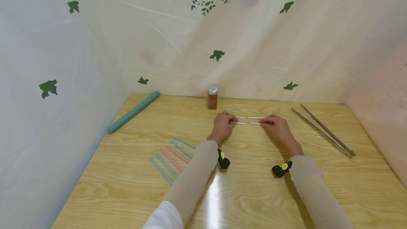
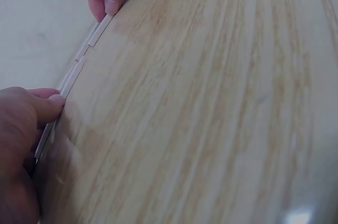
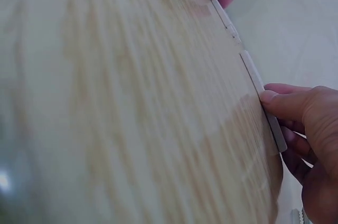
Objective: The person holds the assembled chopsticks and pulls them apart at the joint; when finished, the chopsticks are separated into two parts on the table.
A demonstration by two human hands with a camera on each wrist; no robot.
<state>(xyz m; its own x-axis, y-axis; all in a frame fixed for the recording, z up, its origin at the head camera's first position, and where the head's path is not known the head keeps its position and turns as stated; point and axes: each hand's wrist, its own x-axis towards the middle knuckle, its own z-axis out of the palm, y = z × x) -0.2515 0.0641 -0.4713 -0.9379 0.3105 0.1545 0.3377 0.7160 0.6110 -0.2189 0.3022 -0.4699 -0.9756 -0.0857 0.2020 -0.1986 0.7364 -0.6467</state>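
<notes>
Several short white sticks lie on the wooden table in two parallel rows, a small gap between the left and right ones. My left hand (image 1: 223,126) pinches the near left white stick (image 1: 241,123) between thumb and fingers; the far left stick (image 1: 241,117) runs just behind it. Opposite, my right hand (image 1: 279,129) pinches the near right white stick (image 1: 254,123), with the far right stick (image 1: 254,117) close behind. In the right wrist view the right thumb lies on the held stick (image 3: 272,121). The left wrist view has the left thumb on its stick (image 2: 73,81).
A spice jar (image 1: 212,101) with a silver lid stands behind the hands. To the left are a long teal cylinder (image 1: 133,112) and several blue and pink sticks (image 1: 171,158), partly hidden by the left sleeve. Metal tongs (image 1: 327,131) lie at right. Printed cloth (image 1: 178,59) hangs behind the table.
</notes>
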